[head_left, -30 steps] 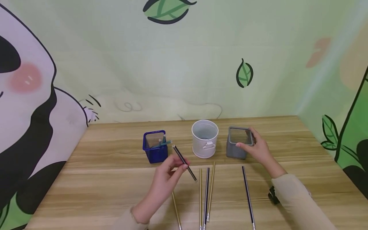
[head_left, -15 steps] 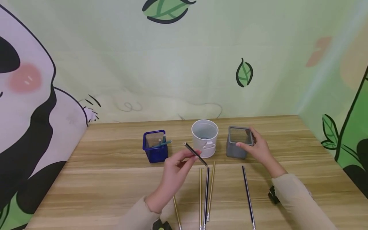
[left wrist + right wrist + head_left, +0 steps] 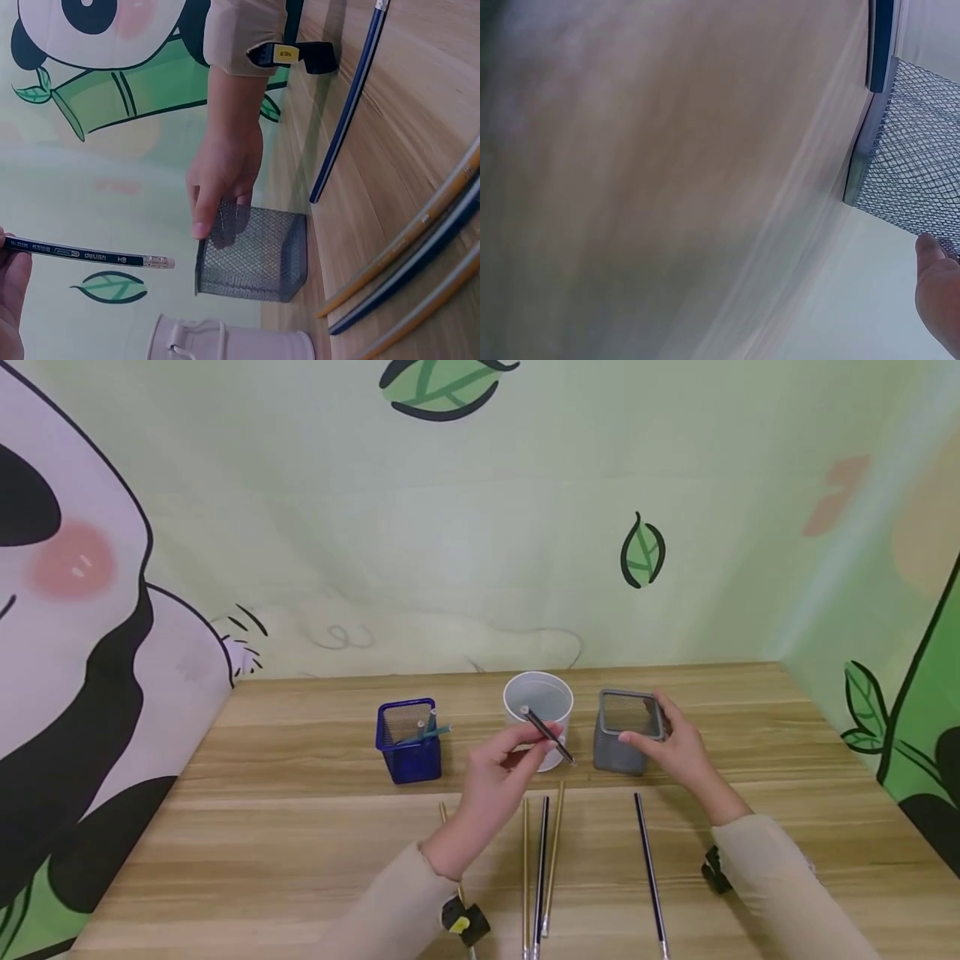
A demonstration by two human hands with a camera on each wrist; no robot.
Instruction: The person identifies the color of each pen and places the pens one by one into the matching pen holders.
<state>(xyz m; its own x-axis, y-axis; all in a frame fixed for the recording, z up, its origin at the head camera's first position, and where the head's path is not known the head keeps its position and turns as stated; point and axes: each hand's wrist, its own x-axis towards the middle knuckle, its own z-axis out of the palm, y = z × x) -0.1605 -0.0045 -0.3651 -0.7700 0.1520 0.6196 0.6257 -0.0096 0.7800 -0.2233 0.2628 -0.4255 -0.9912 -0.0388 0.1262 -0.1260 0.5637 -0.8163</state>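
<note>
My left hand (image 3: 491,781) pinches a dark pencil (image 3: 536,721) between thumb and fingers, tilted, in front of the white bucket (image 3: 555,693). In the left wrist view this pencil (image 3: 90,255) has printed lettering, "HB" and a pale eraser in a metal band. My right hand (image 3: 678,752) grips the grey mesh pen holder (image 3: 617,753) at its right side, thumb at the near rim. The left wrist view shows the right hand (image 3: 229,161) with its thumb at the holder's rim. In the right wrist view, a fingertip shows against the mesh (image 3: 922,150).
A blue mesh pen holder (image 3: 414,766) with several short sticks stands to the left. Two gold pencils and a dark pencil (image 3: 541,868) lie mid-table, another dark pencil (image 3: 651,877) to the right, and a gold one (image 3: 442,812) partly under the left arm. A printed backdrop (image 3: 450,527) rises behind.
My left hand has moved right and away from me with the pencil, from near the blue holder to in front of the white bucket. My right hand stays on the grey holder.
</note>
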